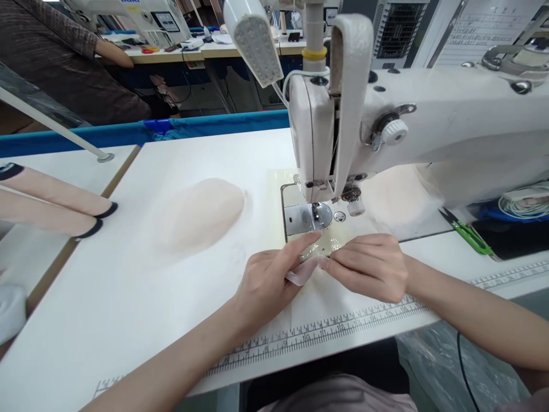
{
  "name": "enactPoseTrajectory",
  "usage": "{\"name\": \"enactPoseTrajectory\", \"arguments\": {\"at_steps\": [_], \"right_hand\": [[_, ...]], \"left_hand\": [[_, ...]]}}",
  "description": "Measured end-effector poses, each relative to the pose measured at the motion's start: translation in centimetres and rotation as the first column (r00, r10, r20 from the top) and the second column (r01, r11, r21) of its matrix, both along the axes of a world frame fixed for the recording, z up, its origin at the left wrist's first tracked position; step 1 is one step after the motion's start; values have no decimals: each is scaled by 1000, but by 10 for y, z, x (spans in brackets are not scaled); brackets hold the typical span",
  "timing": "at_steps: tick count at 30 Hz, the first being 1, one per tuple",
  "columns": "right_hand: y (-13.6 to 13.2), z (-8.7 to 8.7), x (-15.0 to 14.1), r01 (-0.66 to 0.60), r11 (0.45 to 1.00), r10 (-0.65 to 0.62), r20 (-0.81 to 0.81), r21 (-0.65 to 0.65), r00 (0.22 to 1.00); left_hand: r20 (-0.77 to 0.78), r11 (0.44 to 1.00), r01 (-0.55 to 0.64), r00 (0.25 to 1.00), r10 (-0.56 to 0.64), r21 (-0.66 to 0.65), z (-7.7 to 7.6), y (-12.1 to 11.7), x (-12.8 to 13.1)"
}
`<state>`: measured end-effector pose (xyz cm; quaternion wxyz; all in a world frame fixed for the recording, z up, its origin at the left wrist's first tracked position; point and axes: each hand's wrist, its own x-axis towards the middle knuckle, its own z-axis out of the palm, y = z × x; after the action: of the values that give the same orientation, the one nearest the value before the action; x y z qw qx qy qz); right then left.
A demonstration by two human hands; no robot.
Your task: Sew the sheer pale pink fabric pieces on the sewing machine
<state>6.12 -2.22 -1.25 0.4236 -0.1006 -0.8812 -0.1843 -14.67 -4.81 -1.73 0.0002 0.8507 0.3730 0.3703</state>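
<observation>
A small strip of thin, pale, sheer fabric (302, 273) is stretched between my two hands in front of the sewing machine (313, 131). My left hand (266, 283) grips its left end between thumb and fingers, with the index finger reaching toward the metal needle plate (298, 219). My right hand (373, 266) is closed, its fingertips pinching the other end of the fabric. The presser foot (316, 212) is just beyond my hands, and the fabric lies apart from it on the near side.
A sheer beige fabric piece (210, 212) lies left on the white table; another pale piece (398, 194) is under the machine arm. Green thread snips (469, 234) lie right. A printed ruler (309, 337) follows the front edge. Beige tubes (51, 194) lie left. Another person's arm (114, 52) is beyond.
</observation>
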Motion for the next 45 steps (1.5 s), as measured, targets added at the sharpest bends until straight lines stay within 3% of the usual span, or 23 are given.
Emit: {"name": "enactPoseTrajectory", "arguments": {"at_steps": [4, 8, 11, 13, 17, 19, 21, 23, 25, 28, 31, 33, 35, 40, 42, 45], "right_hand": [[0, 3, 2, -28, 997, 24, 46, 78, 999], [0, 3, 6, -43, 995, 35, 86, 88, 996], [2, -3, 5, 6, 996, -2, 47, -90, 999], [3, -10, 3, 81, 945, -72, 39, -316, 997], [10, -18, -3, 198, 687, -172, 108, -699, 979], [14, -18, -5, 276, 556, -242, 165, -784, 956], [17, -17, -7, 358, 468, -313, 227, -808, 922], [19, -15, -10, 415, 424, -361, 270, -805, 892], [20, -14, -12, 443, 406, -383, 291, -799, 876], [21, -13, -14, 450, 383, -391, 300, -807, 870], [24, -13, -13, 451, 356, -398, 304, -818, 866], [25, -13, -10, 461, 370, -402, 308, -807, 862], [25, -15, -6, 468, 440, -407, 294, -766, 865], [17, -19, 5, 457, 757, -350, 301, -467, 887], [13, -18, 5, 495, 804, -384, 348, -330, 855], [10, -16, 2, 541, 809, -432, 390, -230, 813]], "left_hand": [[11, 997, 70, 997, -71, 35, -2, 0, -1], [89, 978, 70, 995, -53, -196, 4, -3, 0], [65, 890, 28, 998, 2, -455, 7, -1, 3], [-57, 861, -95, 995, 77, -499, 4, 2, 5], [-283, 852, -321, 935, 216, -413, -4, 8, 8], [-297, 846, -351, 923, 243, -400, -5, 10, 9], [-278, 899, -338, 924, 261, -279, -5, 10, 9], [-280, 952, -297, 922, 266, -75, -5, 9, 9], [-326, 970, -234, 913, 243, 67, -5, 6, 10], [-418, 978, -133, 888, 190, 162, -6, 0, 10], [-477, 982, -75, 866, 151, 176, -6, -4, 11], [-498, 988, -70, 857, 130, 137, -6, -5, 10], [-499, 992, -75, 859, 117, 104, -5, -2, 10], [-479, 992, -78, 870, 115, 96, -6, 9, 8], [-487, 991, -82, 864, 125, 109, -7, 13, 6], [-496, 989, -91, 858, 135, 113, -8, 15, 6]]}}
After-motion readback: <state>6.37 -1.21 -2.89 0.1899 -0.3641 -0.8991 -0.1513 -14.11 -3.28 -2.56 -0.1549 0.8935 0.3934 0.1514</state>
